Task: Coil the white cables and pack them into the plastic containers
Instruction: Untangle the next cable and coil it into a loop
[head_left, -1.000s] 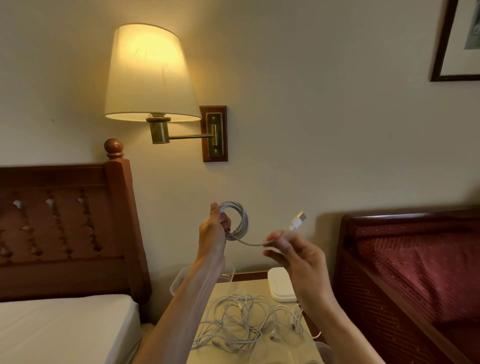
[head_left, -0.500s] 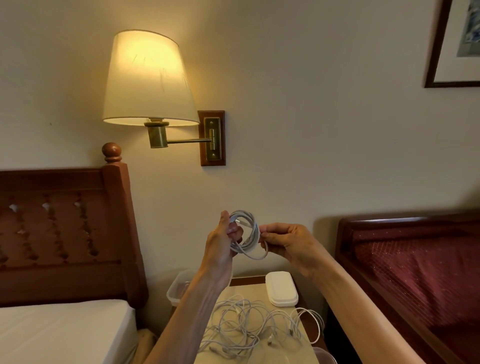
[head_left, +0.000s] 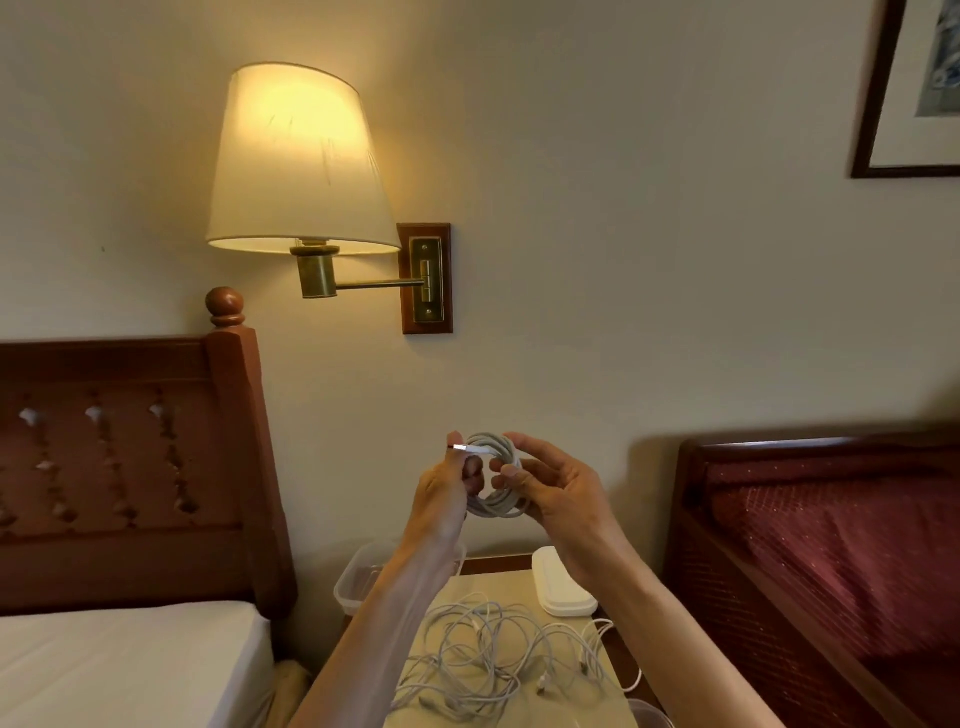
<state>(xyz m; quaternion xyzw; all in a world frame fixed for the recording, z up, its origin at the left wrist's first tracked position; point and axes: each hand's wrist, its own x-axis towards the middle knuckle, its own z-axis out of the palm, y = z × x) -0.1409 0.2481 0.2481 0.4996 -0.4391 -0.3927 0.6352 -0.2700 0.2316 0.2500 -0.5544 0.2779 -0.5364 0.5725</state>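
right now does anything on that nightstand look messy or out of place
Yes: a loose tangle of white cables sprawls across the nightstand, one loop hanging over its right edge. The coil held between the left hand and right hand looks tidy.

Both hands are raised before the wall, holding a coiled white cable (head_left: 500, 480) between them. The left hand (head_left: 448, 496) pinches its silver plug end at the top of the coil; the right hand (head_left: 558, 491) cups the coil's right side with curled fingers (head_left: 511, 473). Below, on the bench (head_left: 605, 701), lies a tangle of loose white cables (head_left: 488, 660), with a clear plastic container (head_left: 358, 579) at its back-left corner and a white lid (head_left: 563, 584) at back right.
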